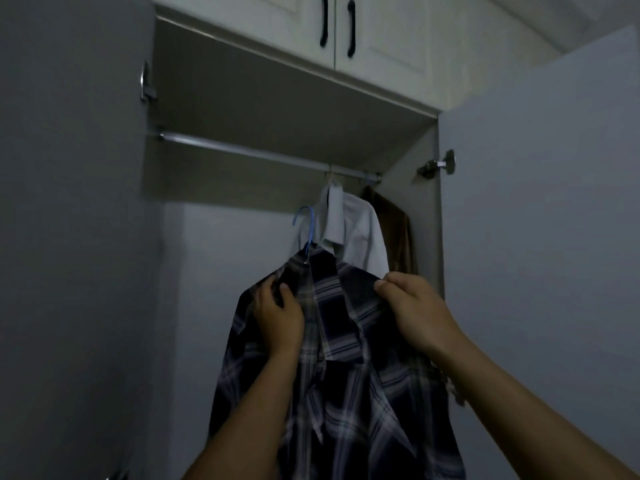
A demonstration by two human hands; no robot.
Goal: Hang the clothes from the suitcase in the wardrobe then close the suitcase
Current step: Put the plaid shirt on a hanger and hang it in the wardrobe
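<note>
Two bare forearms rise from the bottom edge to a dark navy and white plaid shirt [363, 393], which both hands hold up in front of the open wardrobe.

The left grip [280, 320] is closed on the shirt's shoulder just beside the collar. Its thumb lies on the front of the cloth and its fingers are tucked behind. The right grip [412, 310] is clamped on the opposite shoulder, pinching a fold of the fabric between thumb and forefinger. The rest of the shirt hangs loose below and between the two grips, its front open.

Just above the left grip, a thin blue hanger [308, 226] comes out of the collar. Its hook is in the air, below the silver metal hanging rail [242, 150] and not touching it.

Above and between the grips, beyond the blue hook, a white collared shirt [360, 233] hangs from the rail. A brown garment [394, 230] hangs just beside it, above the right grip.

A pale grey wardrobe door [69, 202] stands open out past the left grip, and another open door [536, 202] past the right grip. High above both grips sit white upper cabinet doors with black handles [351, 27].
</note>
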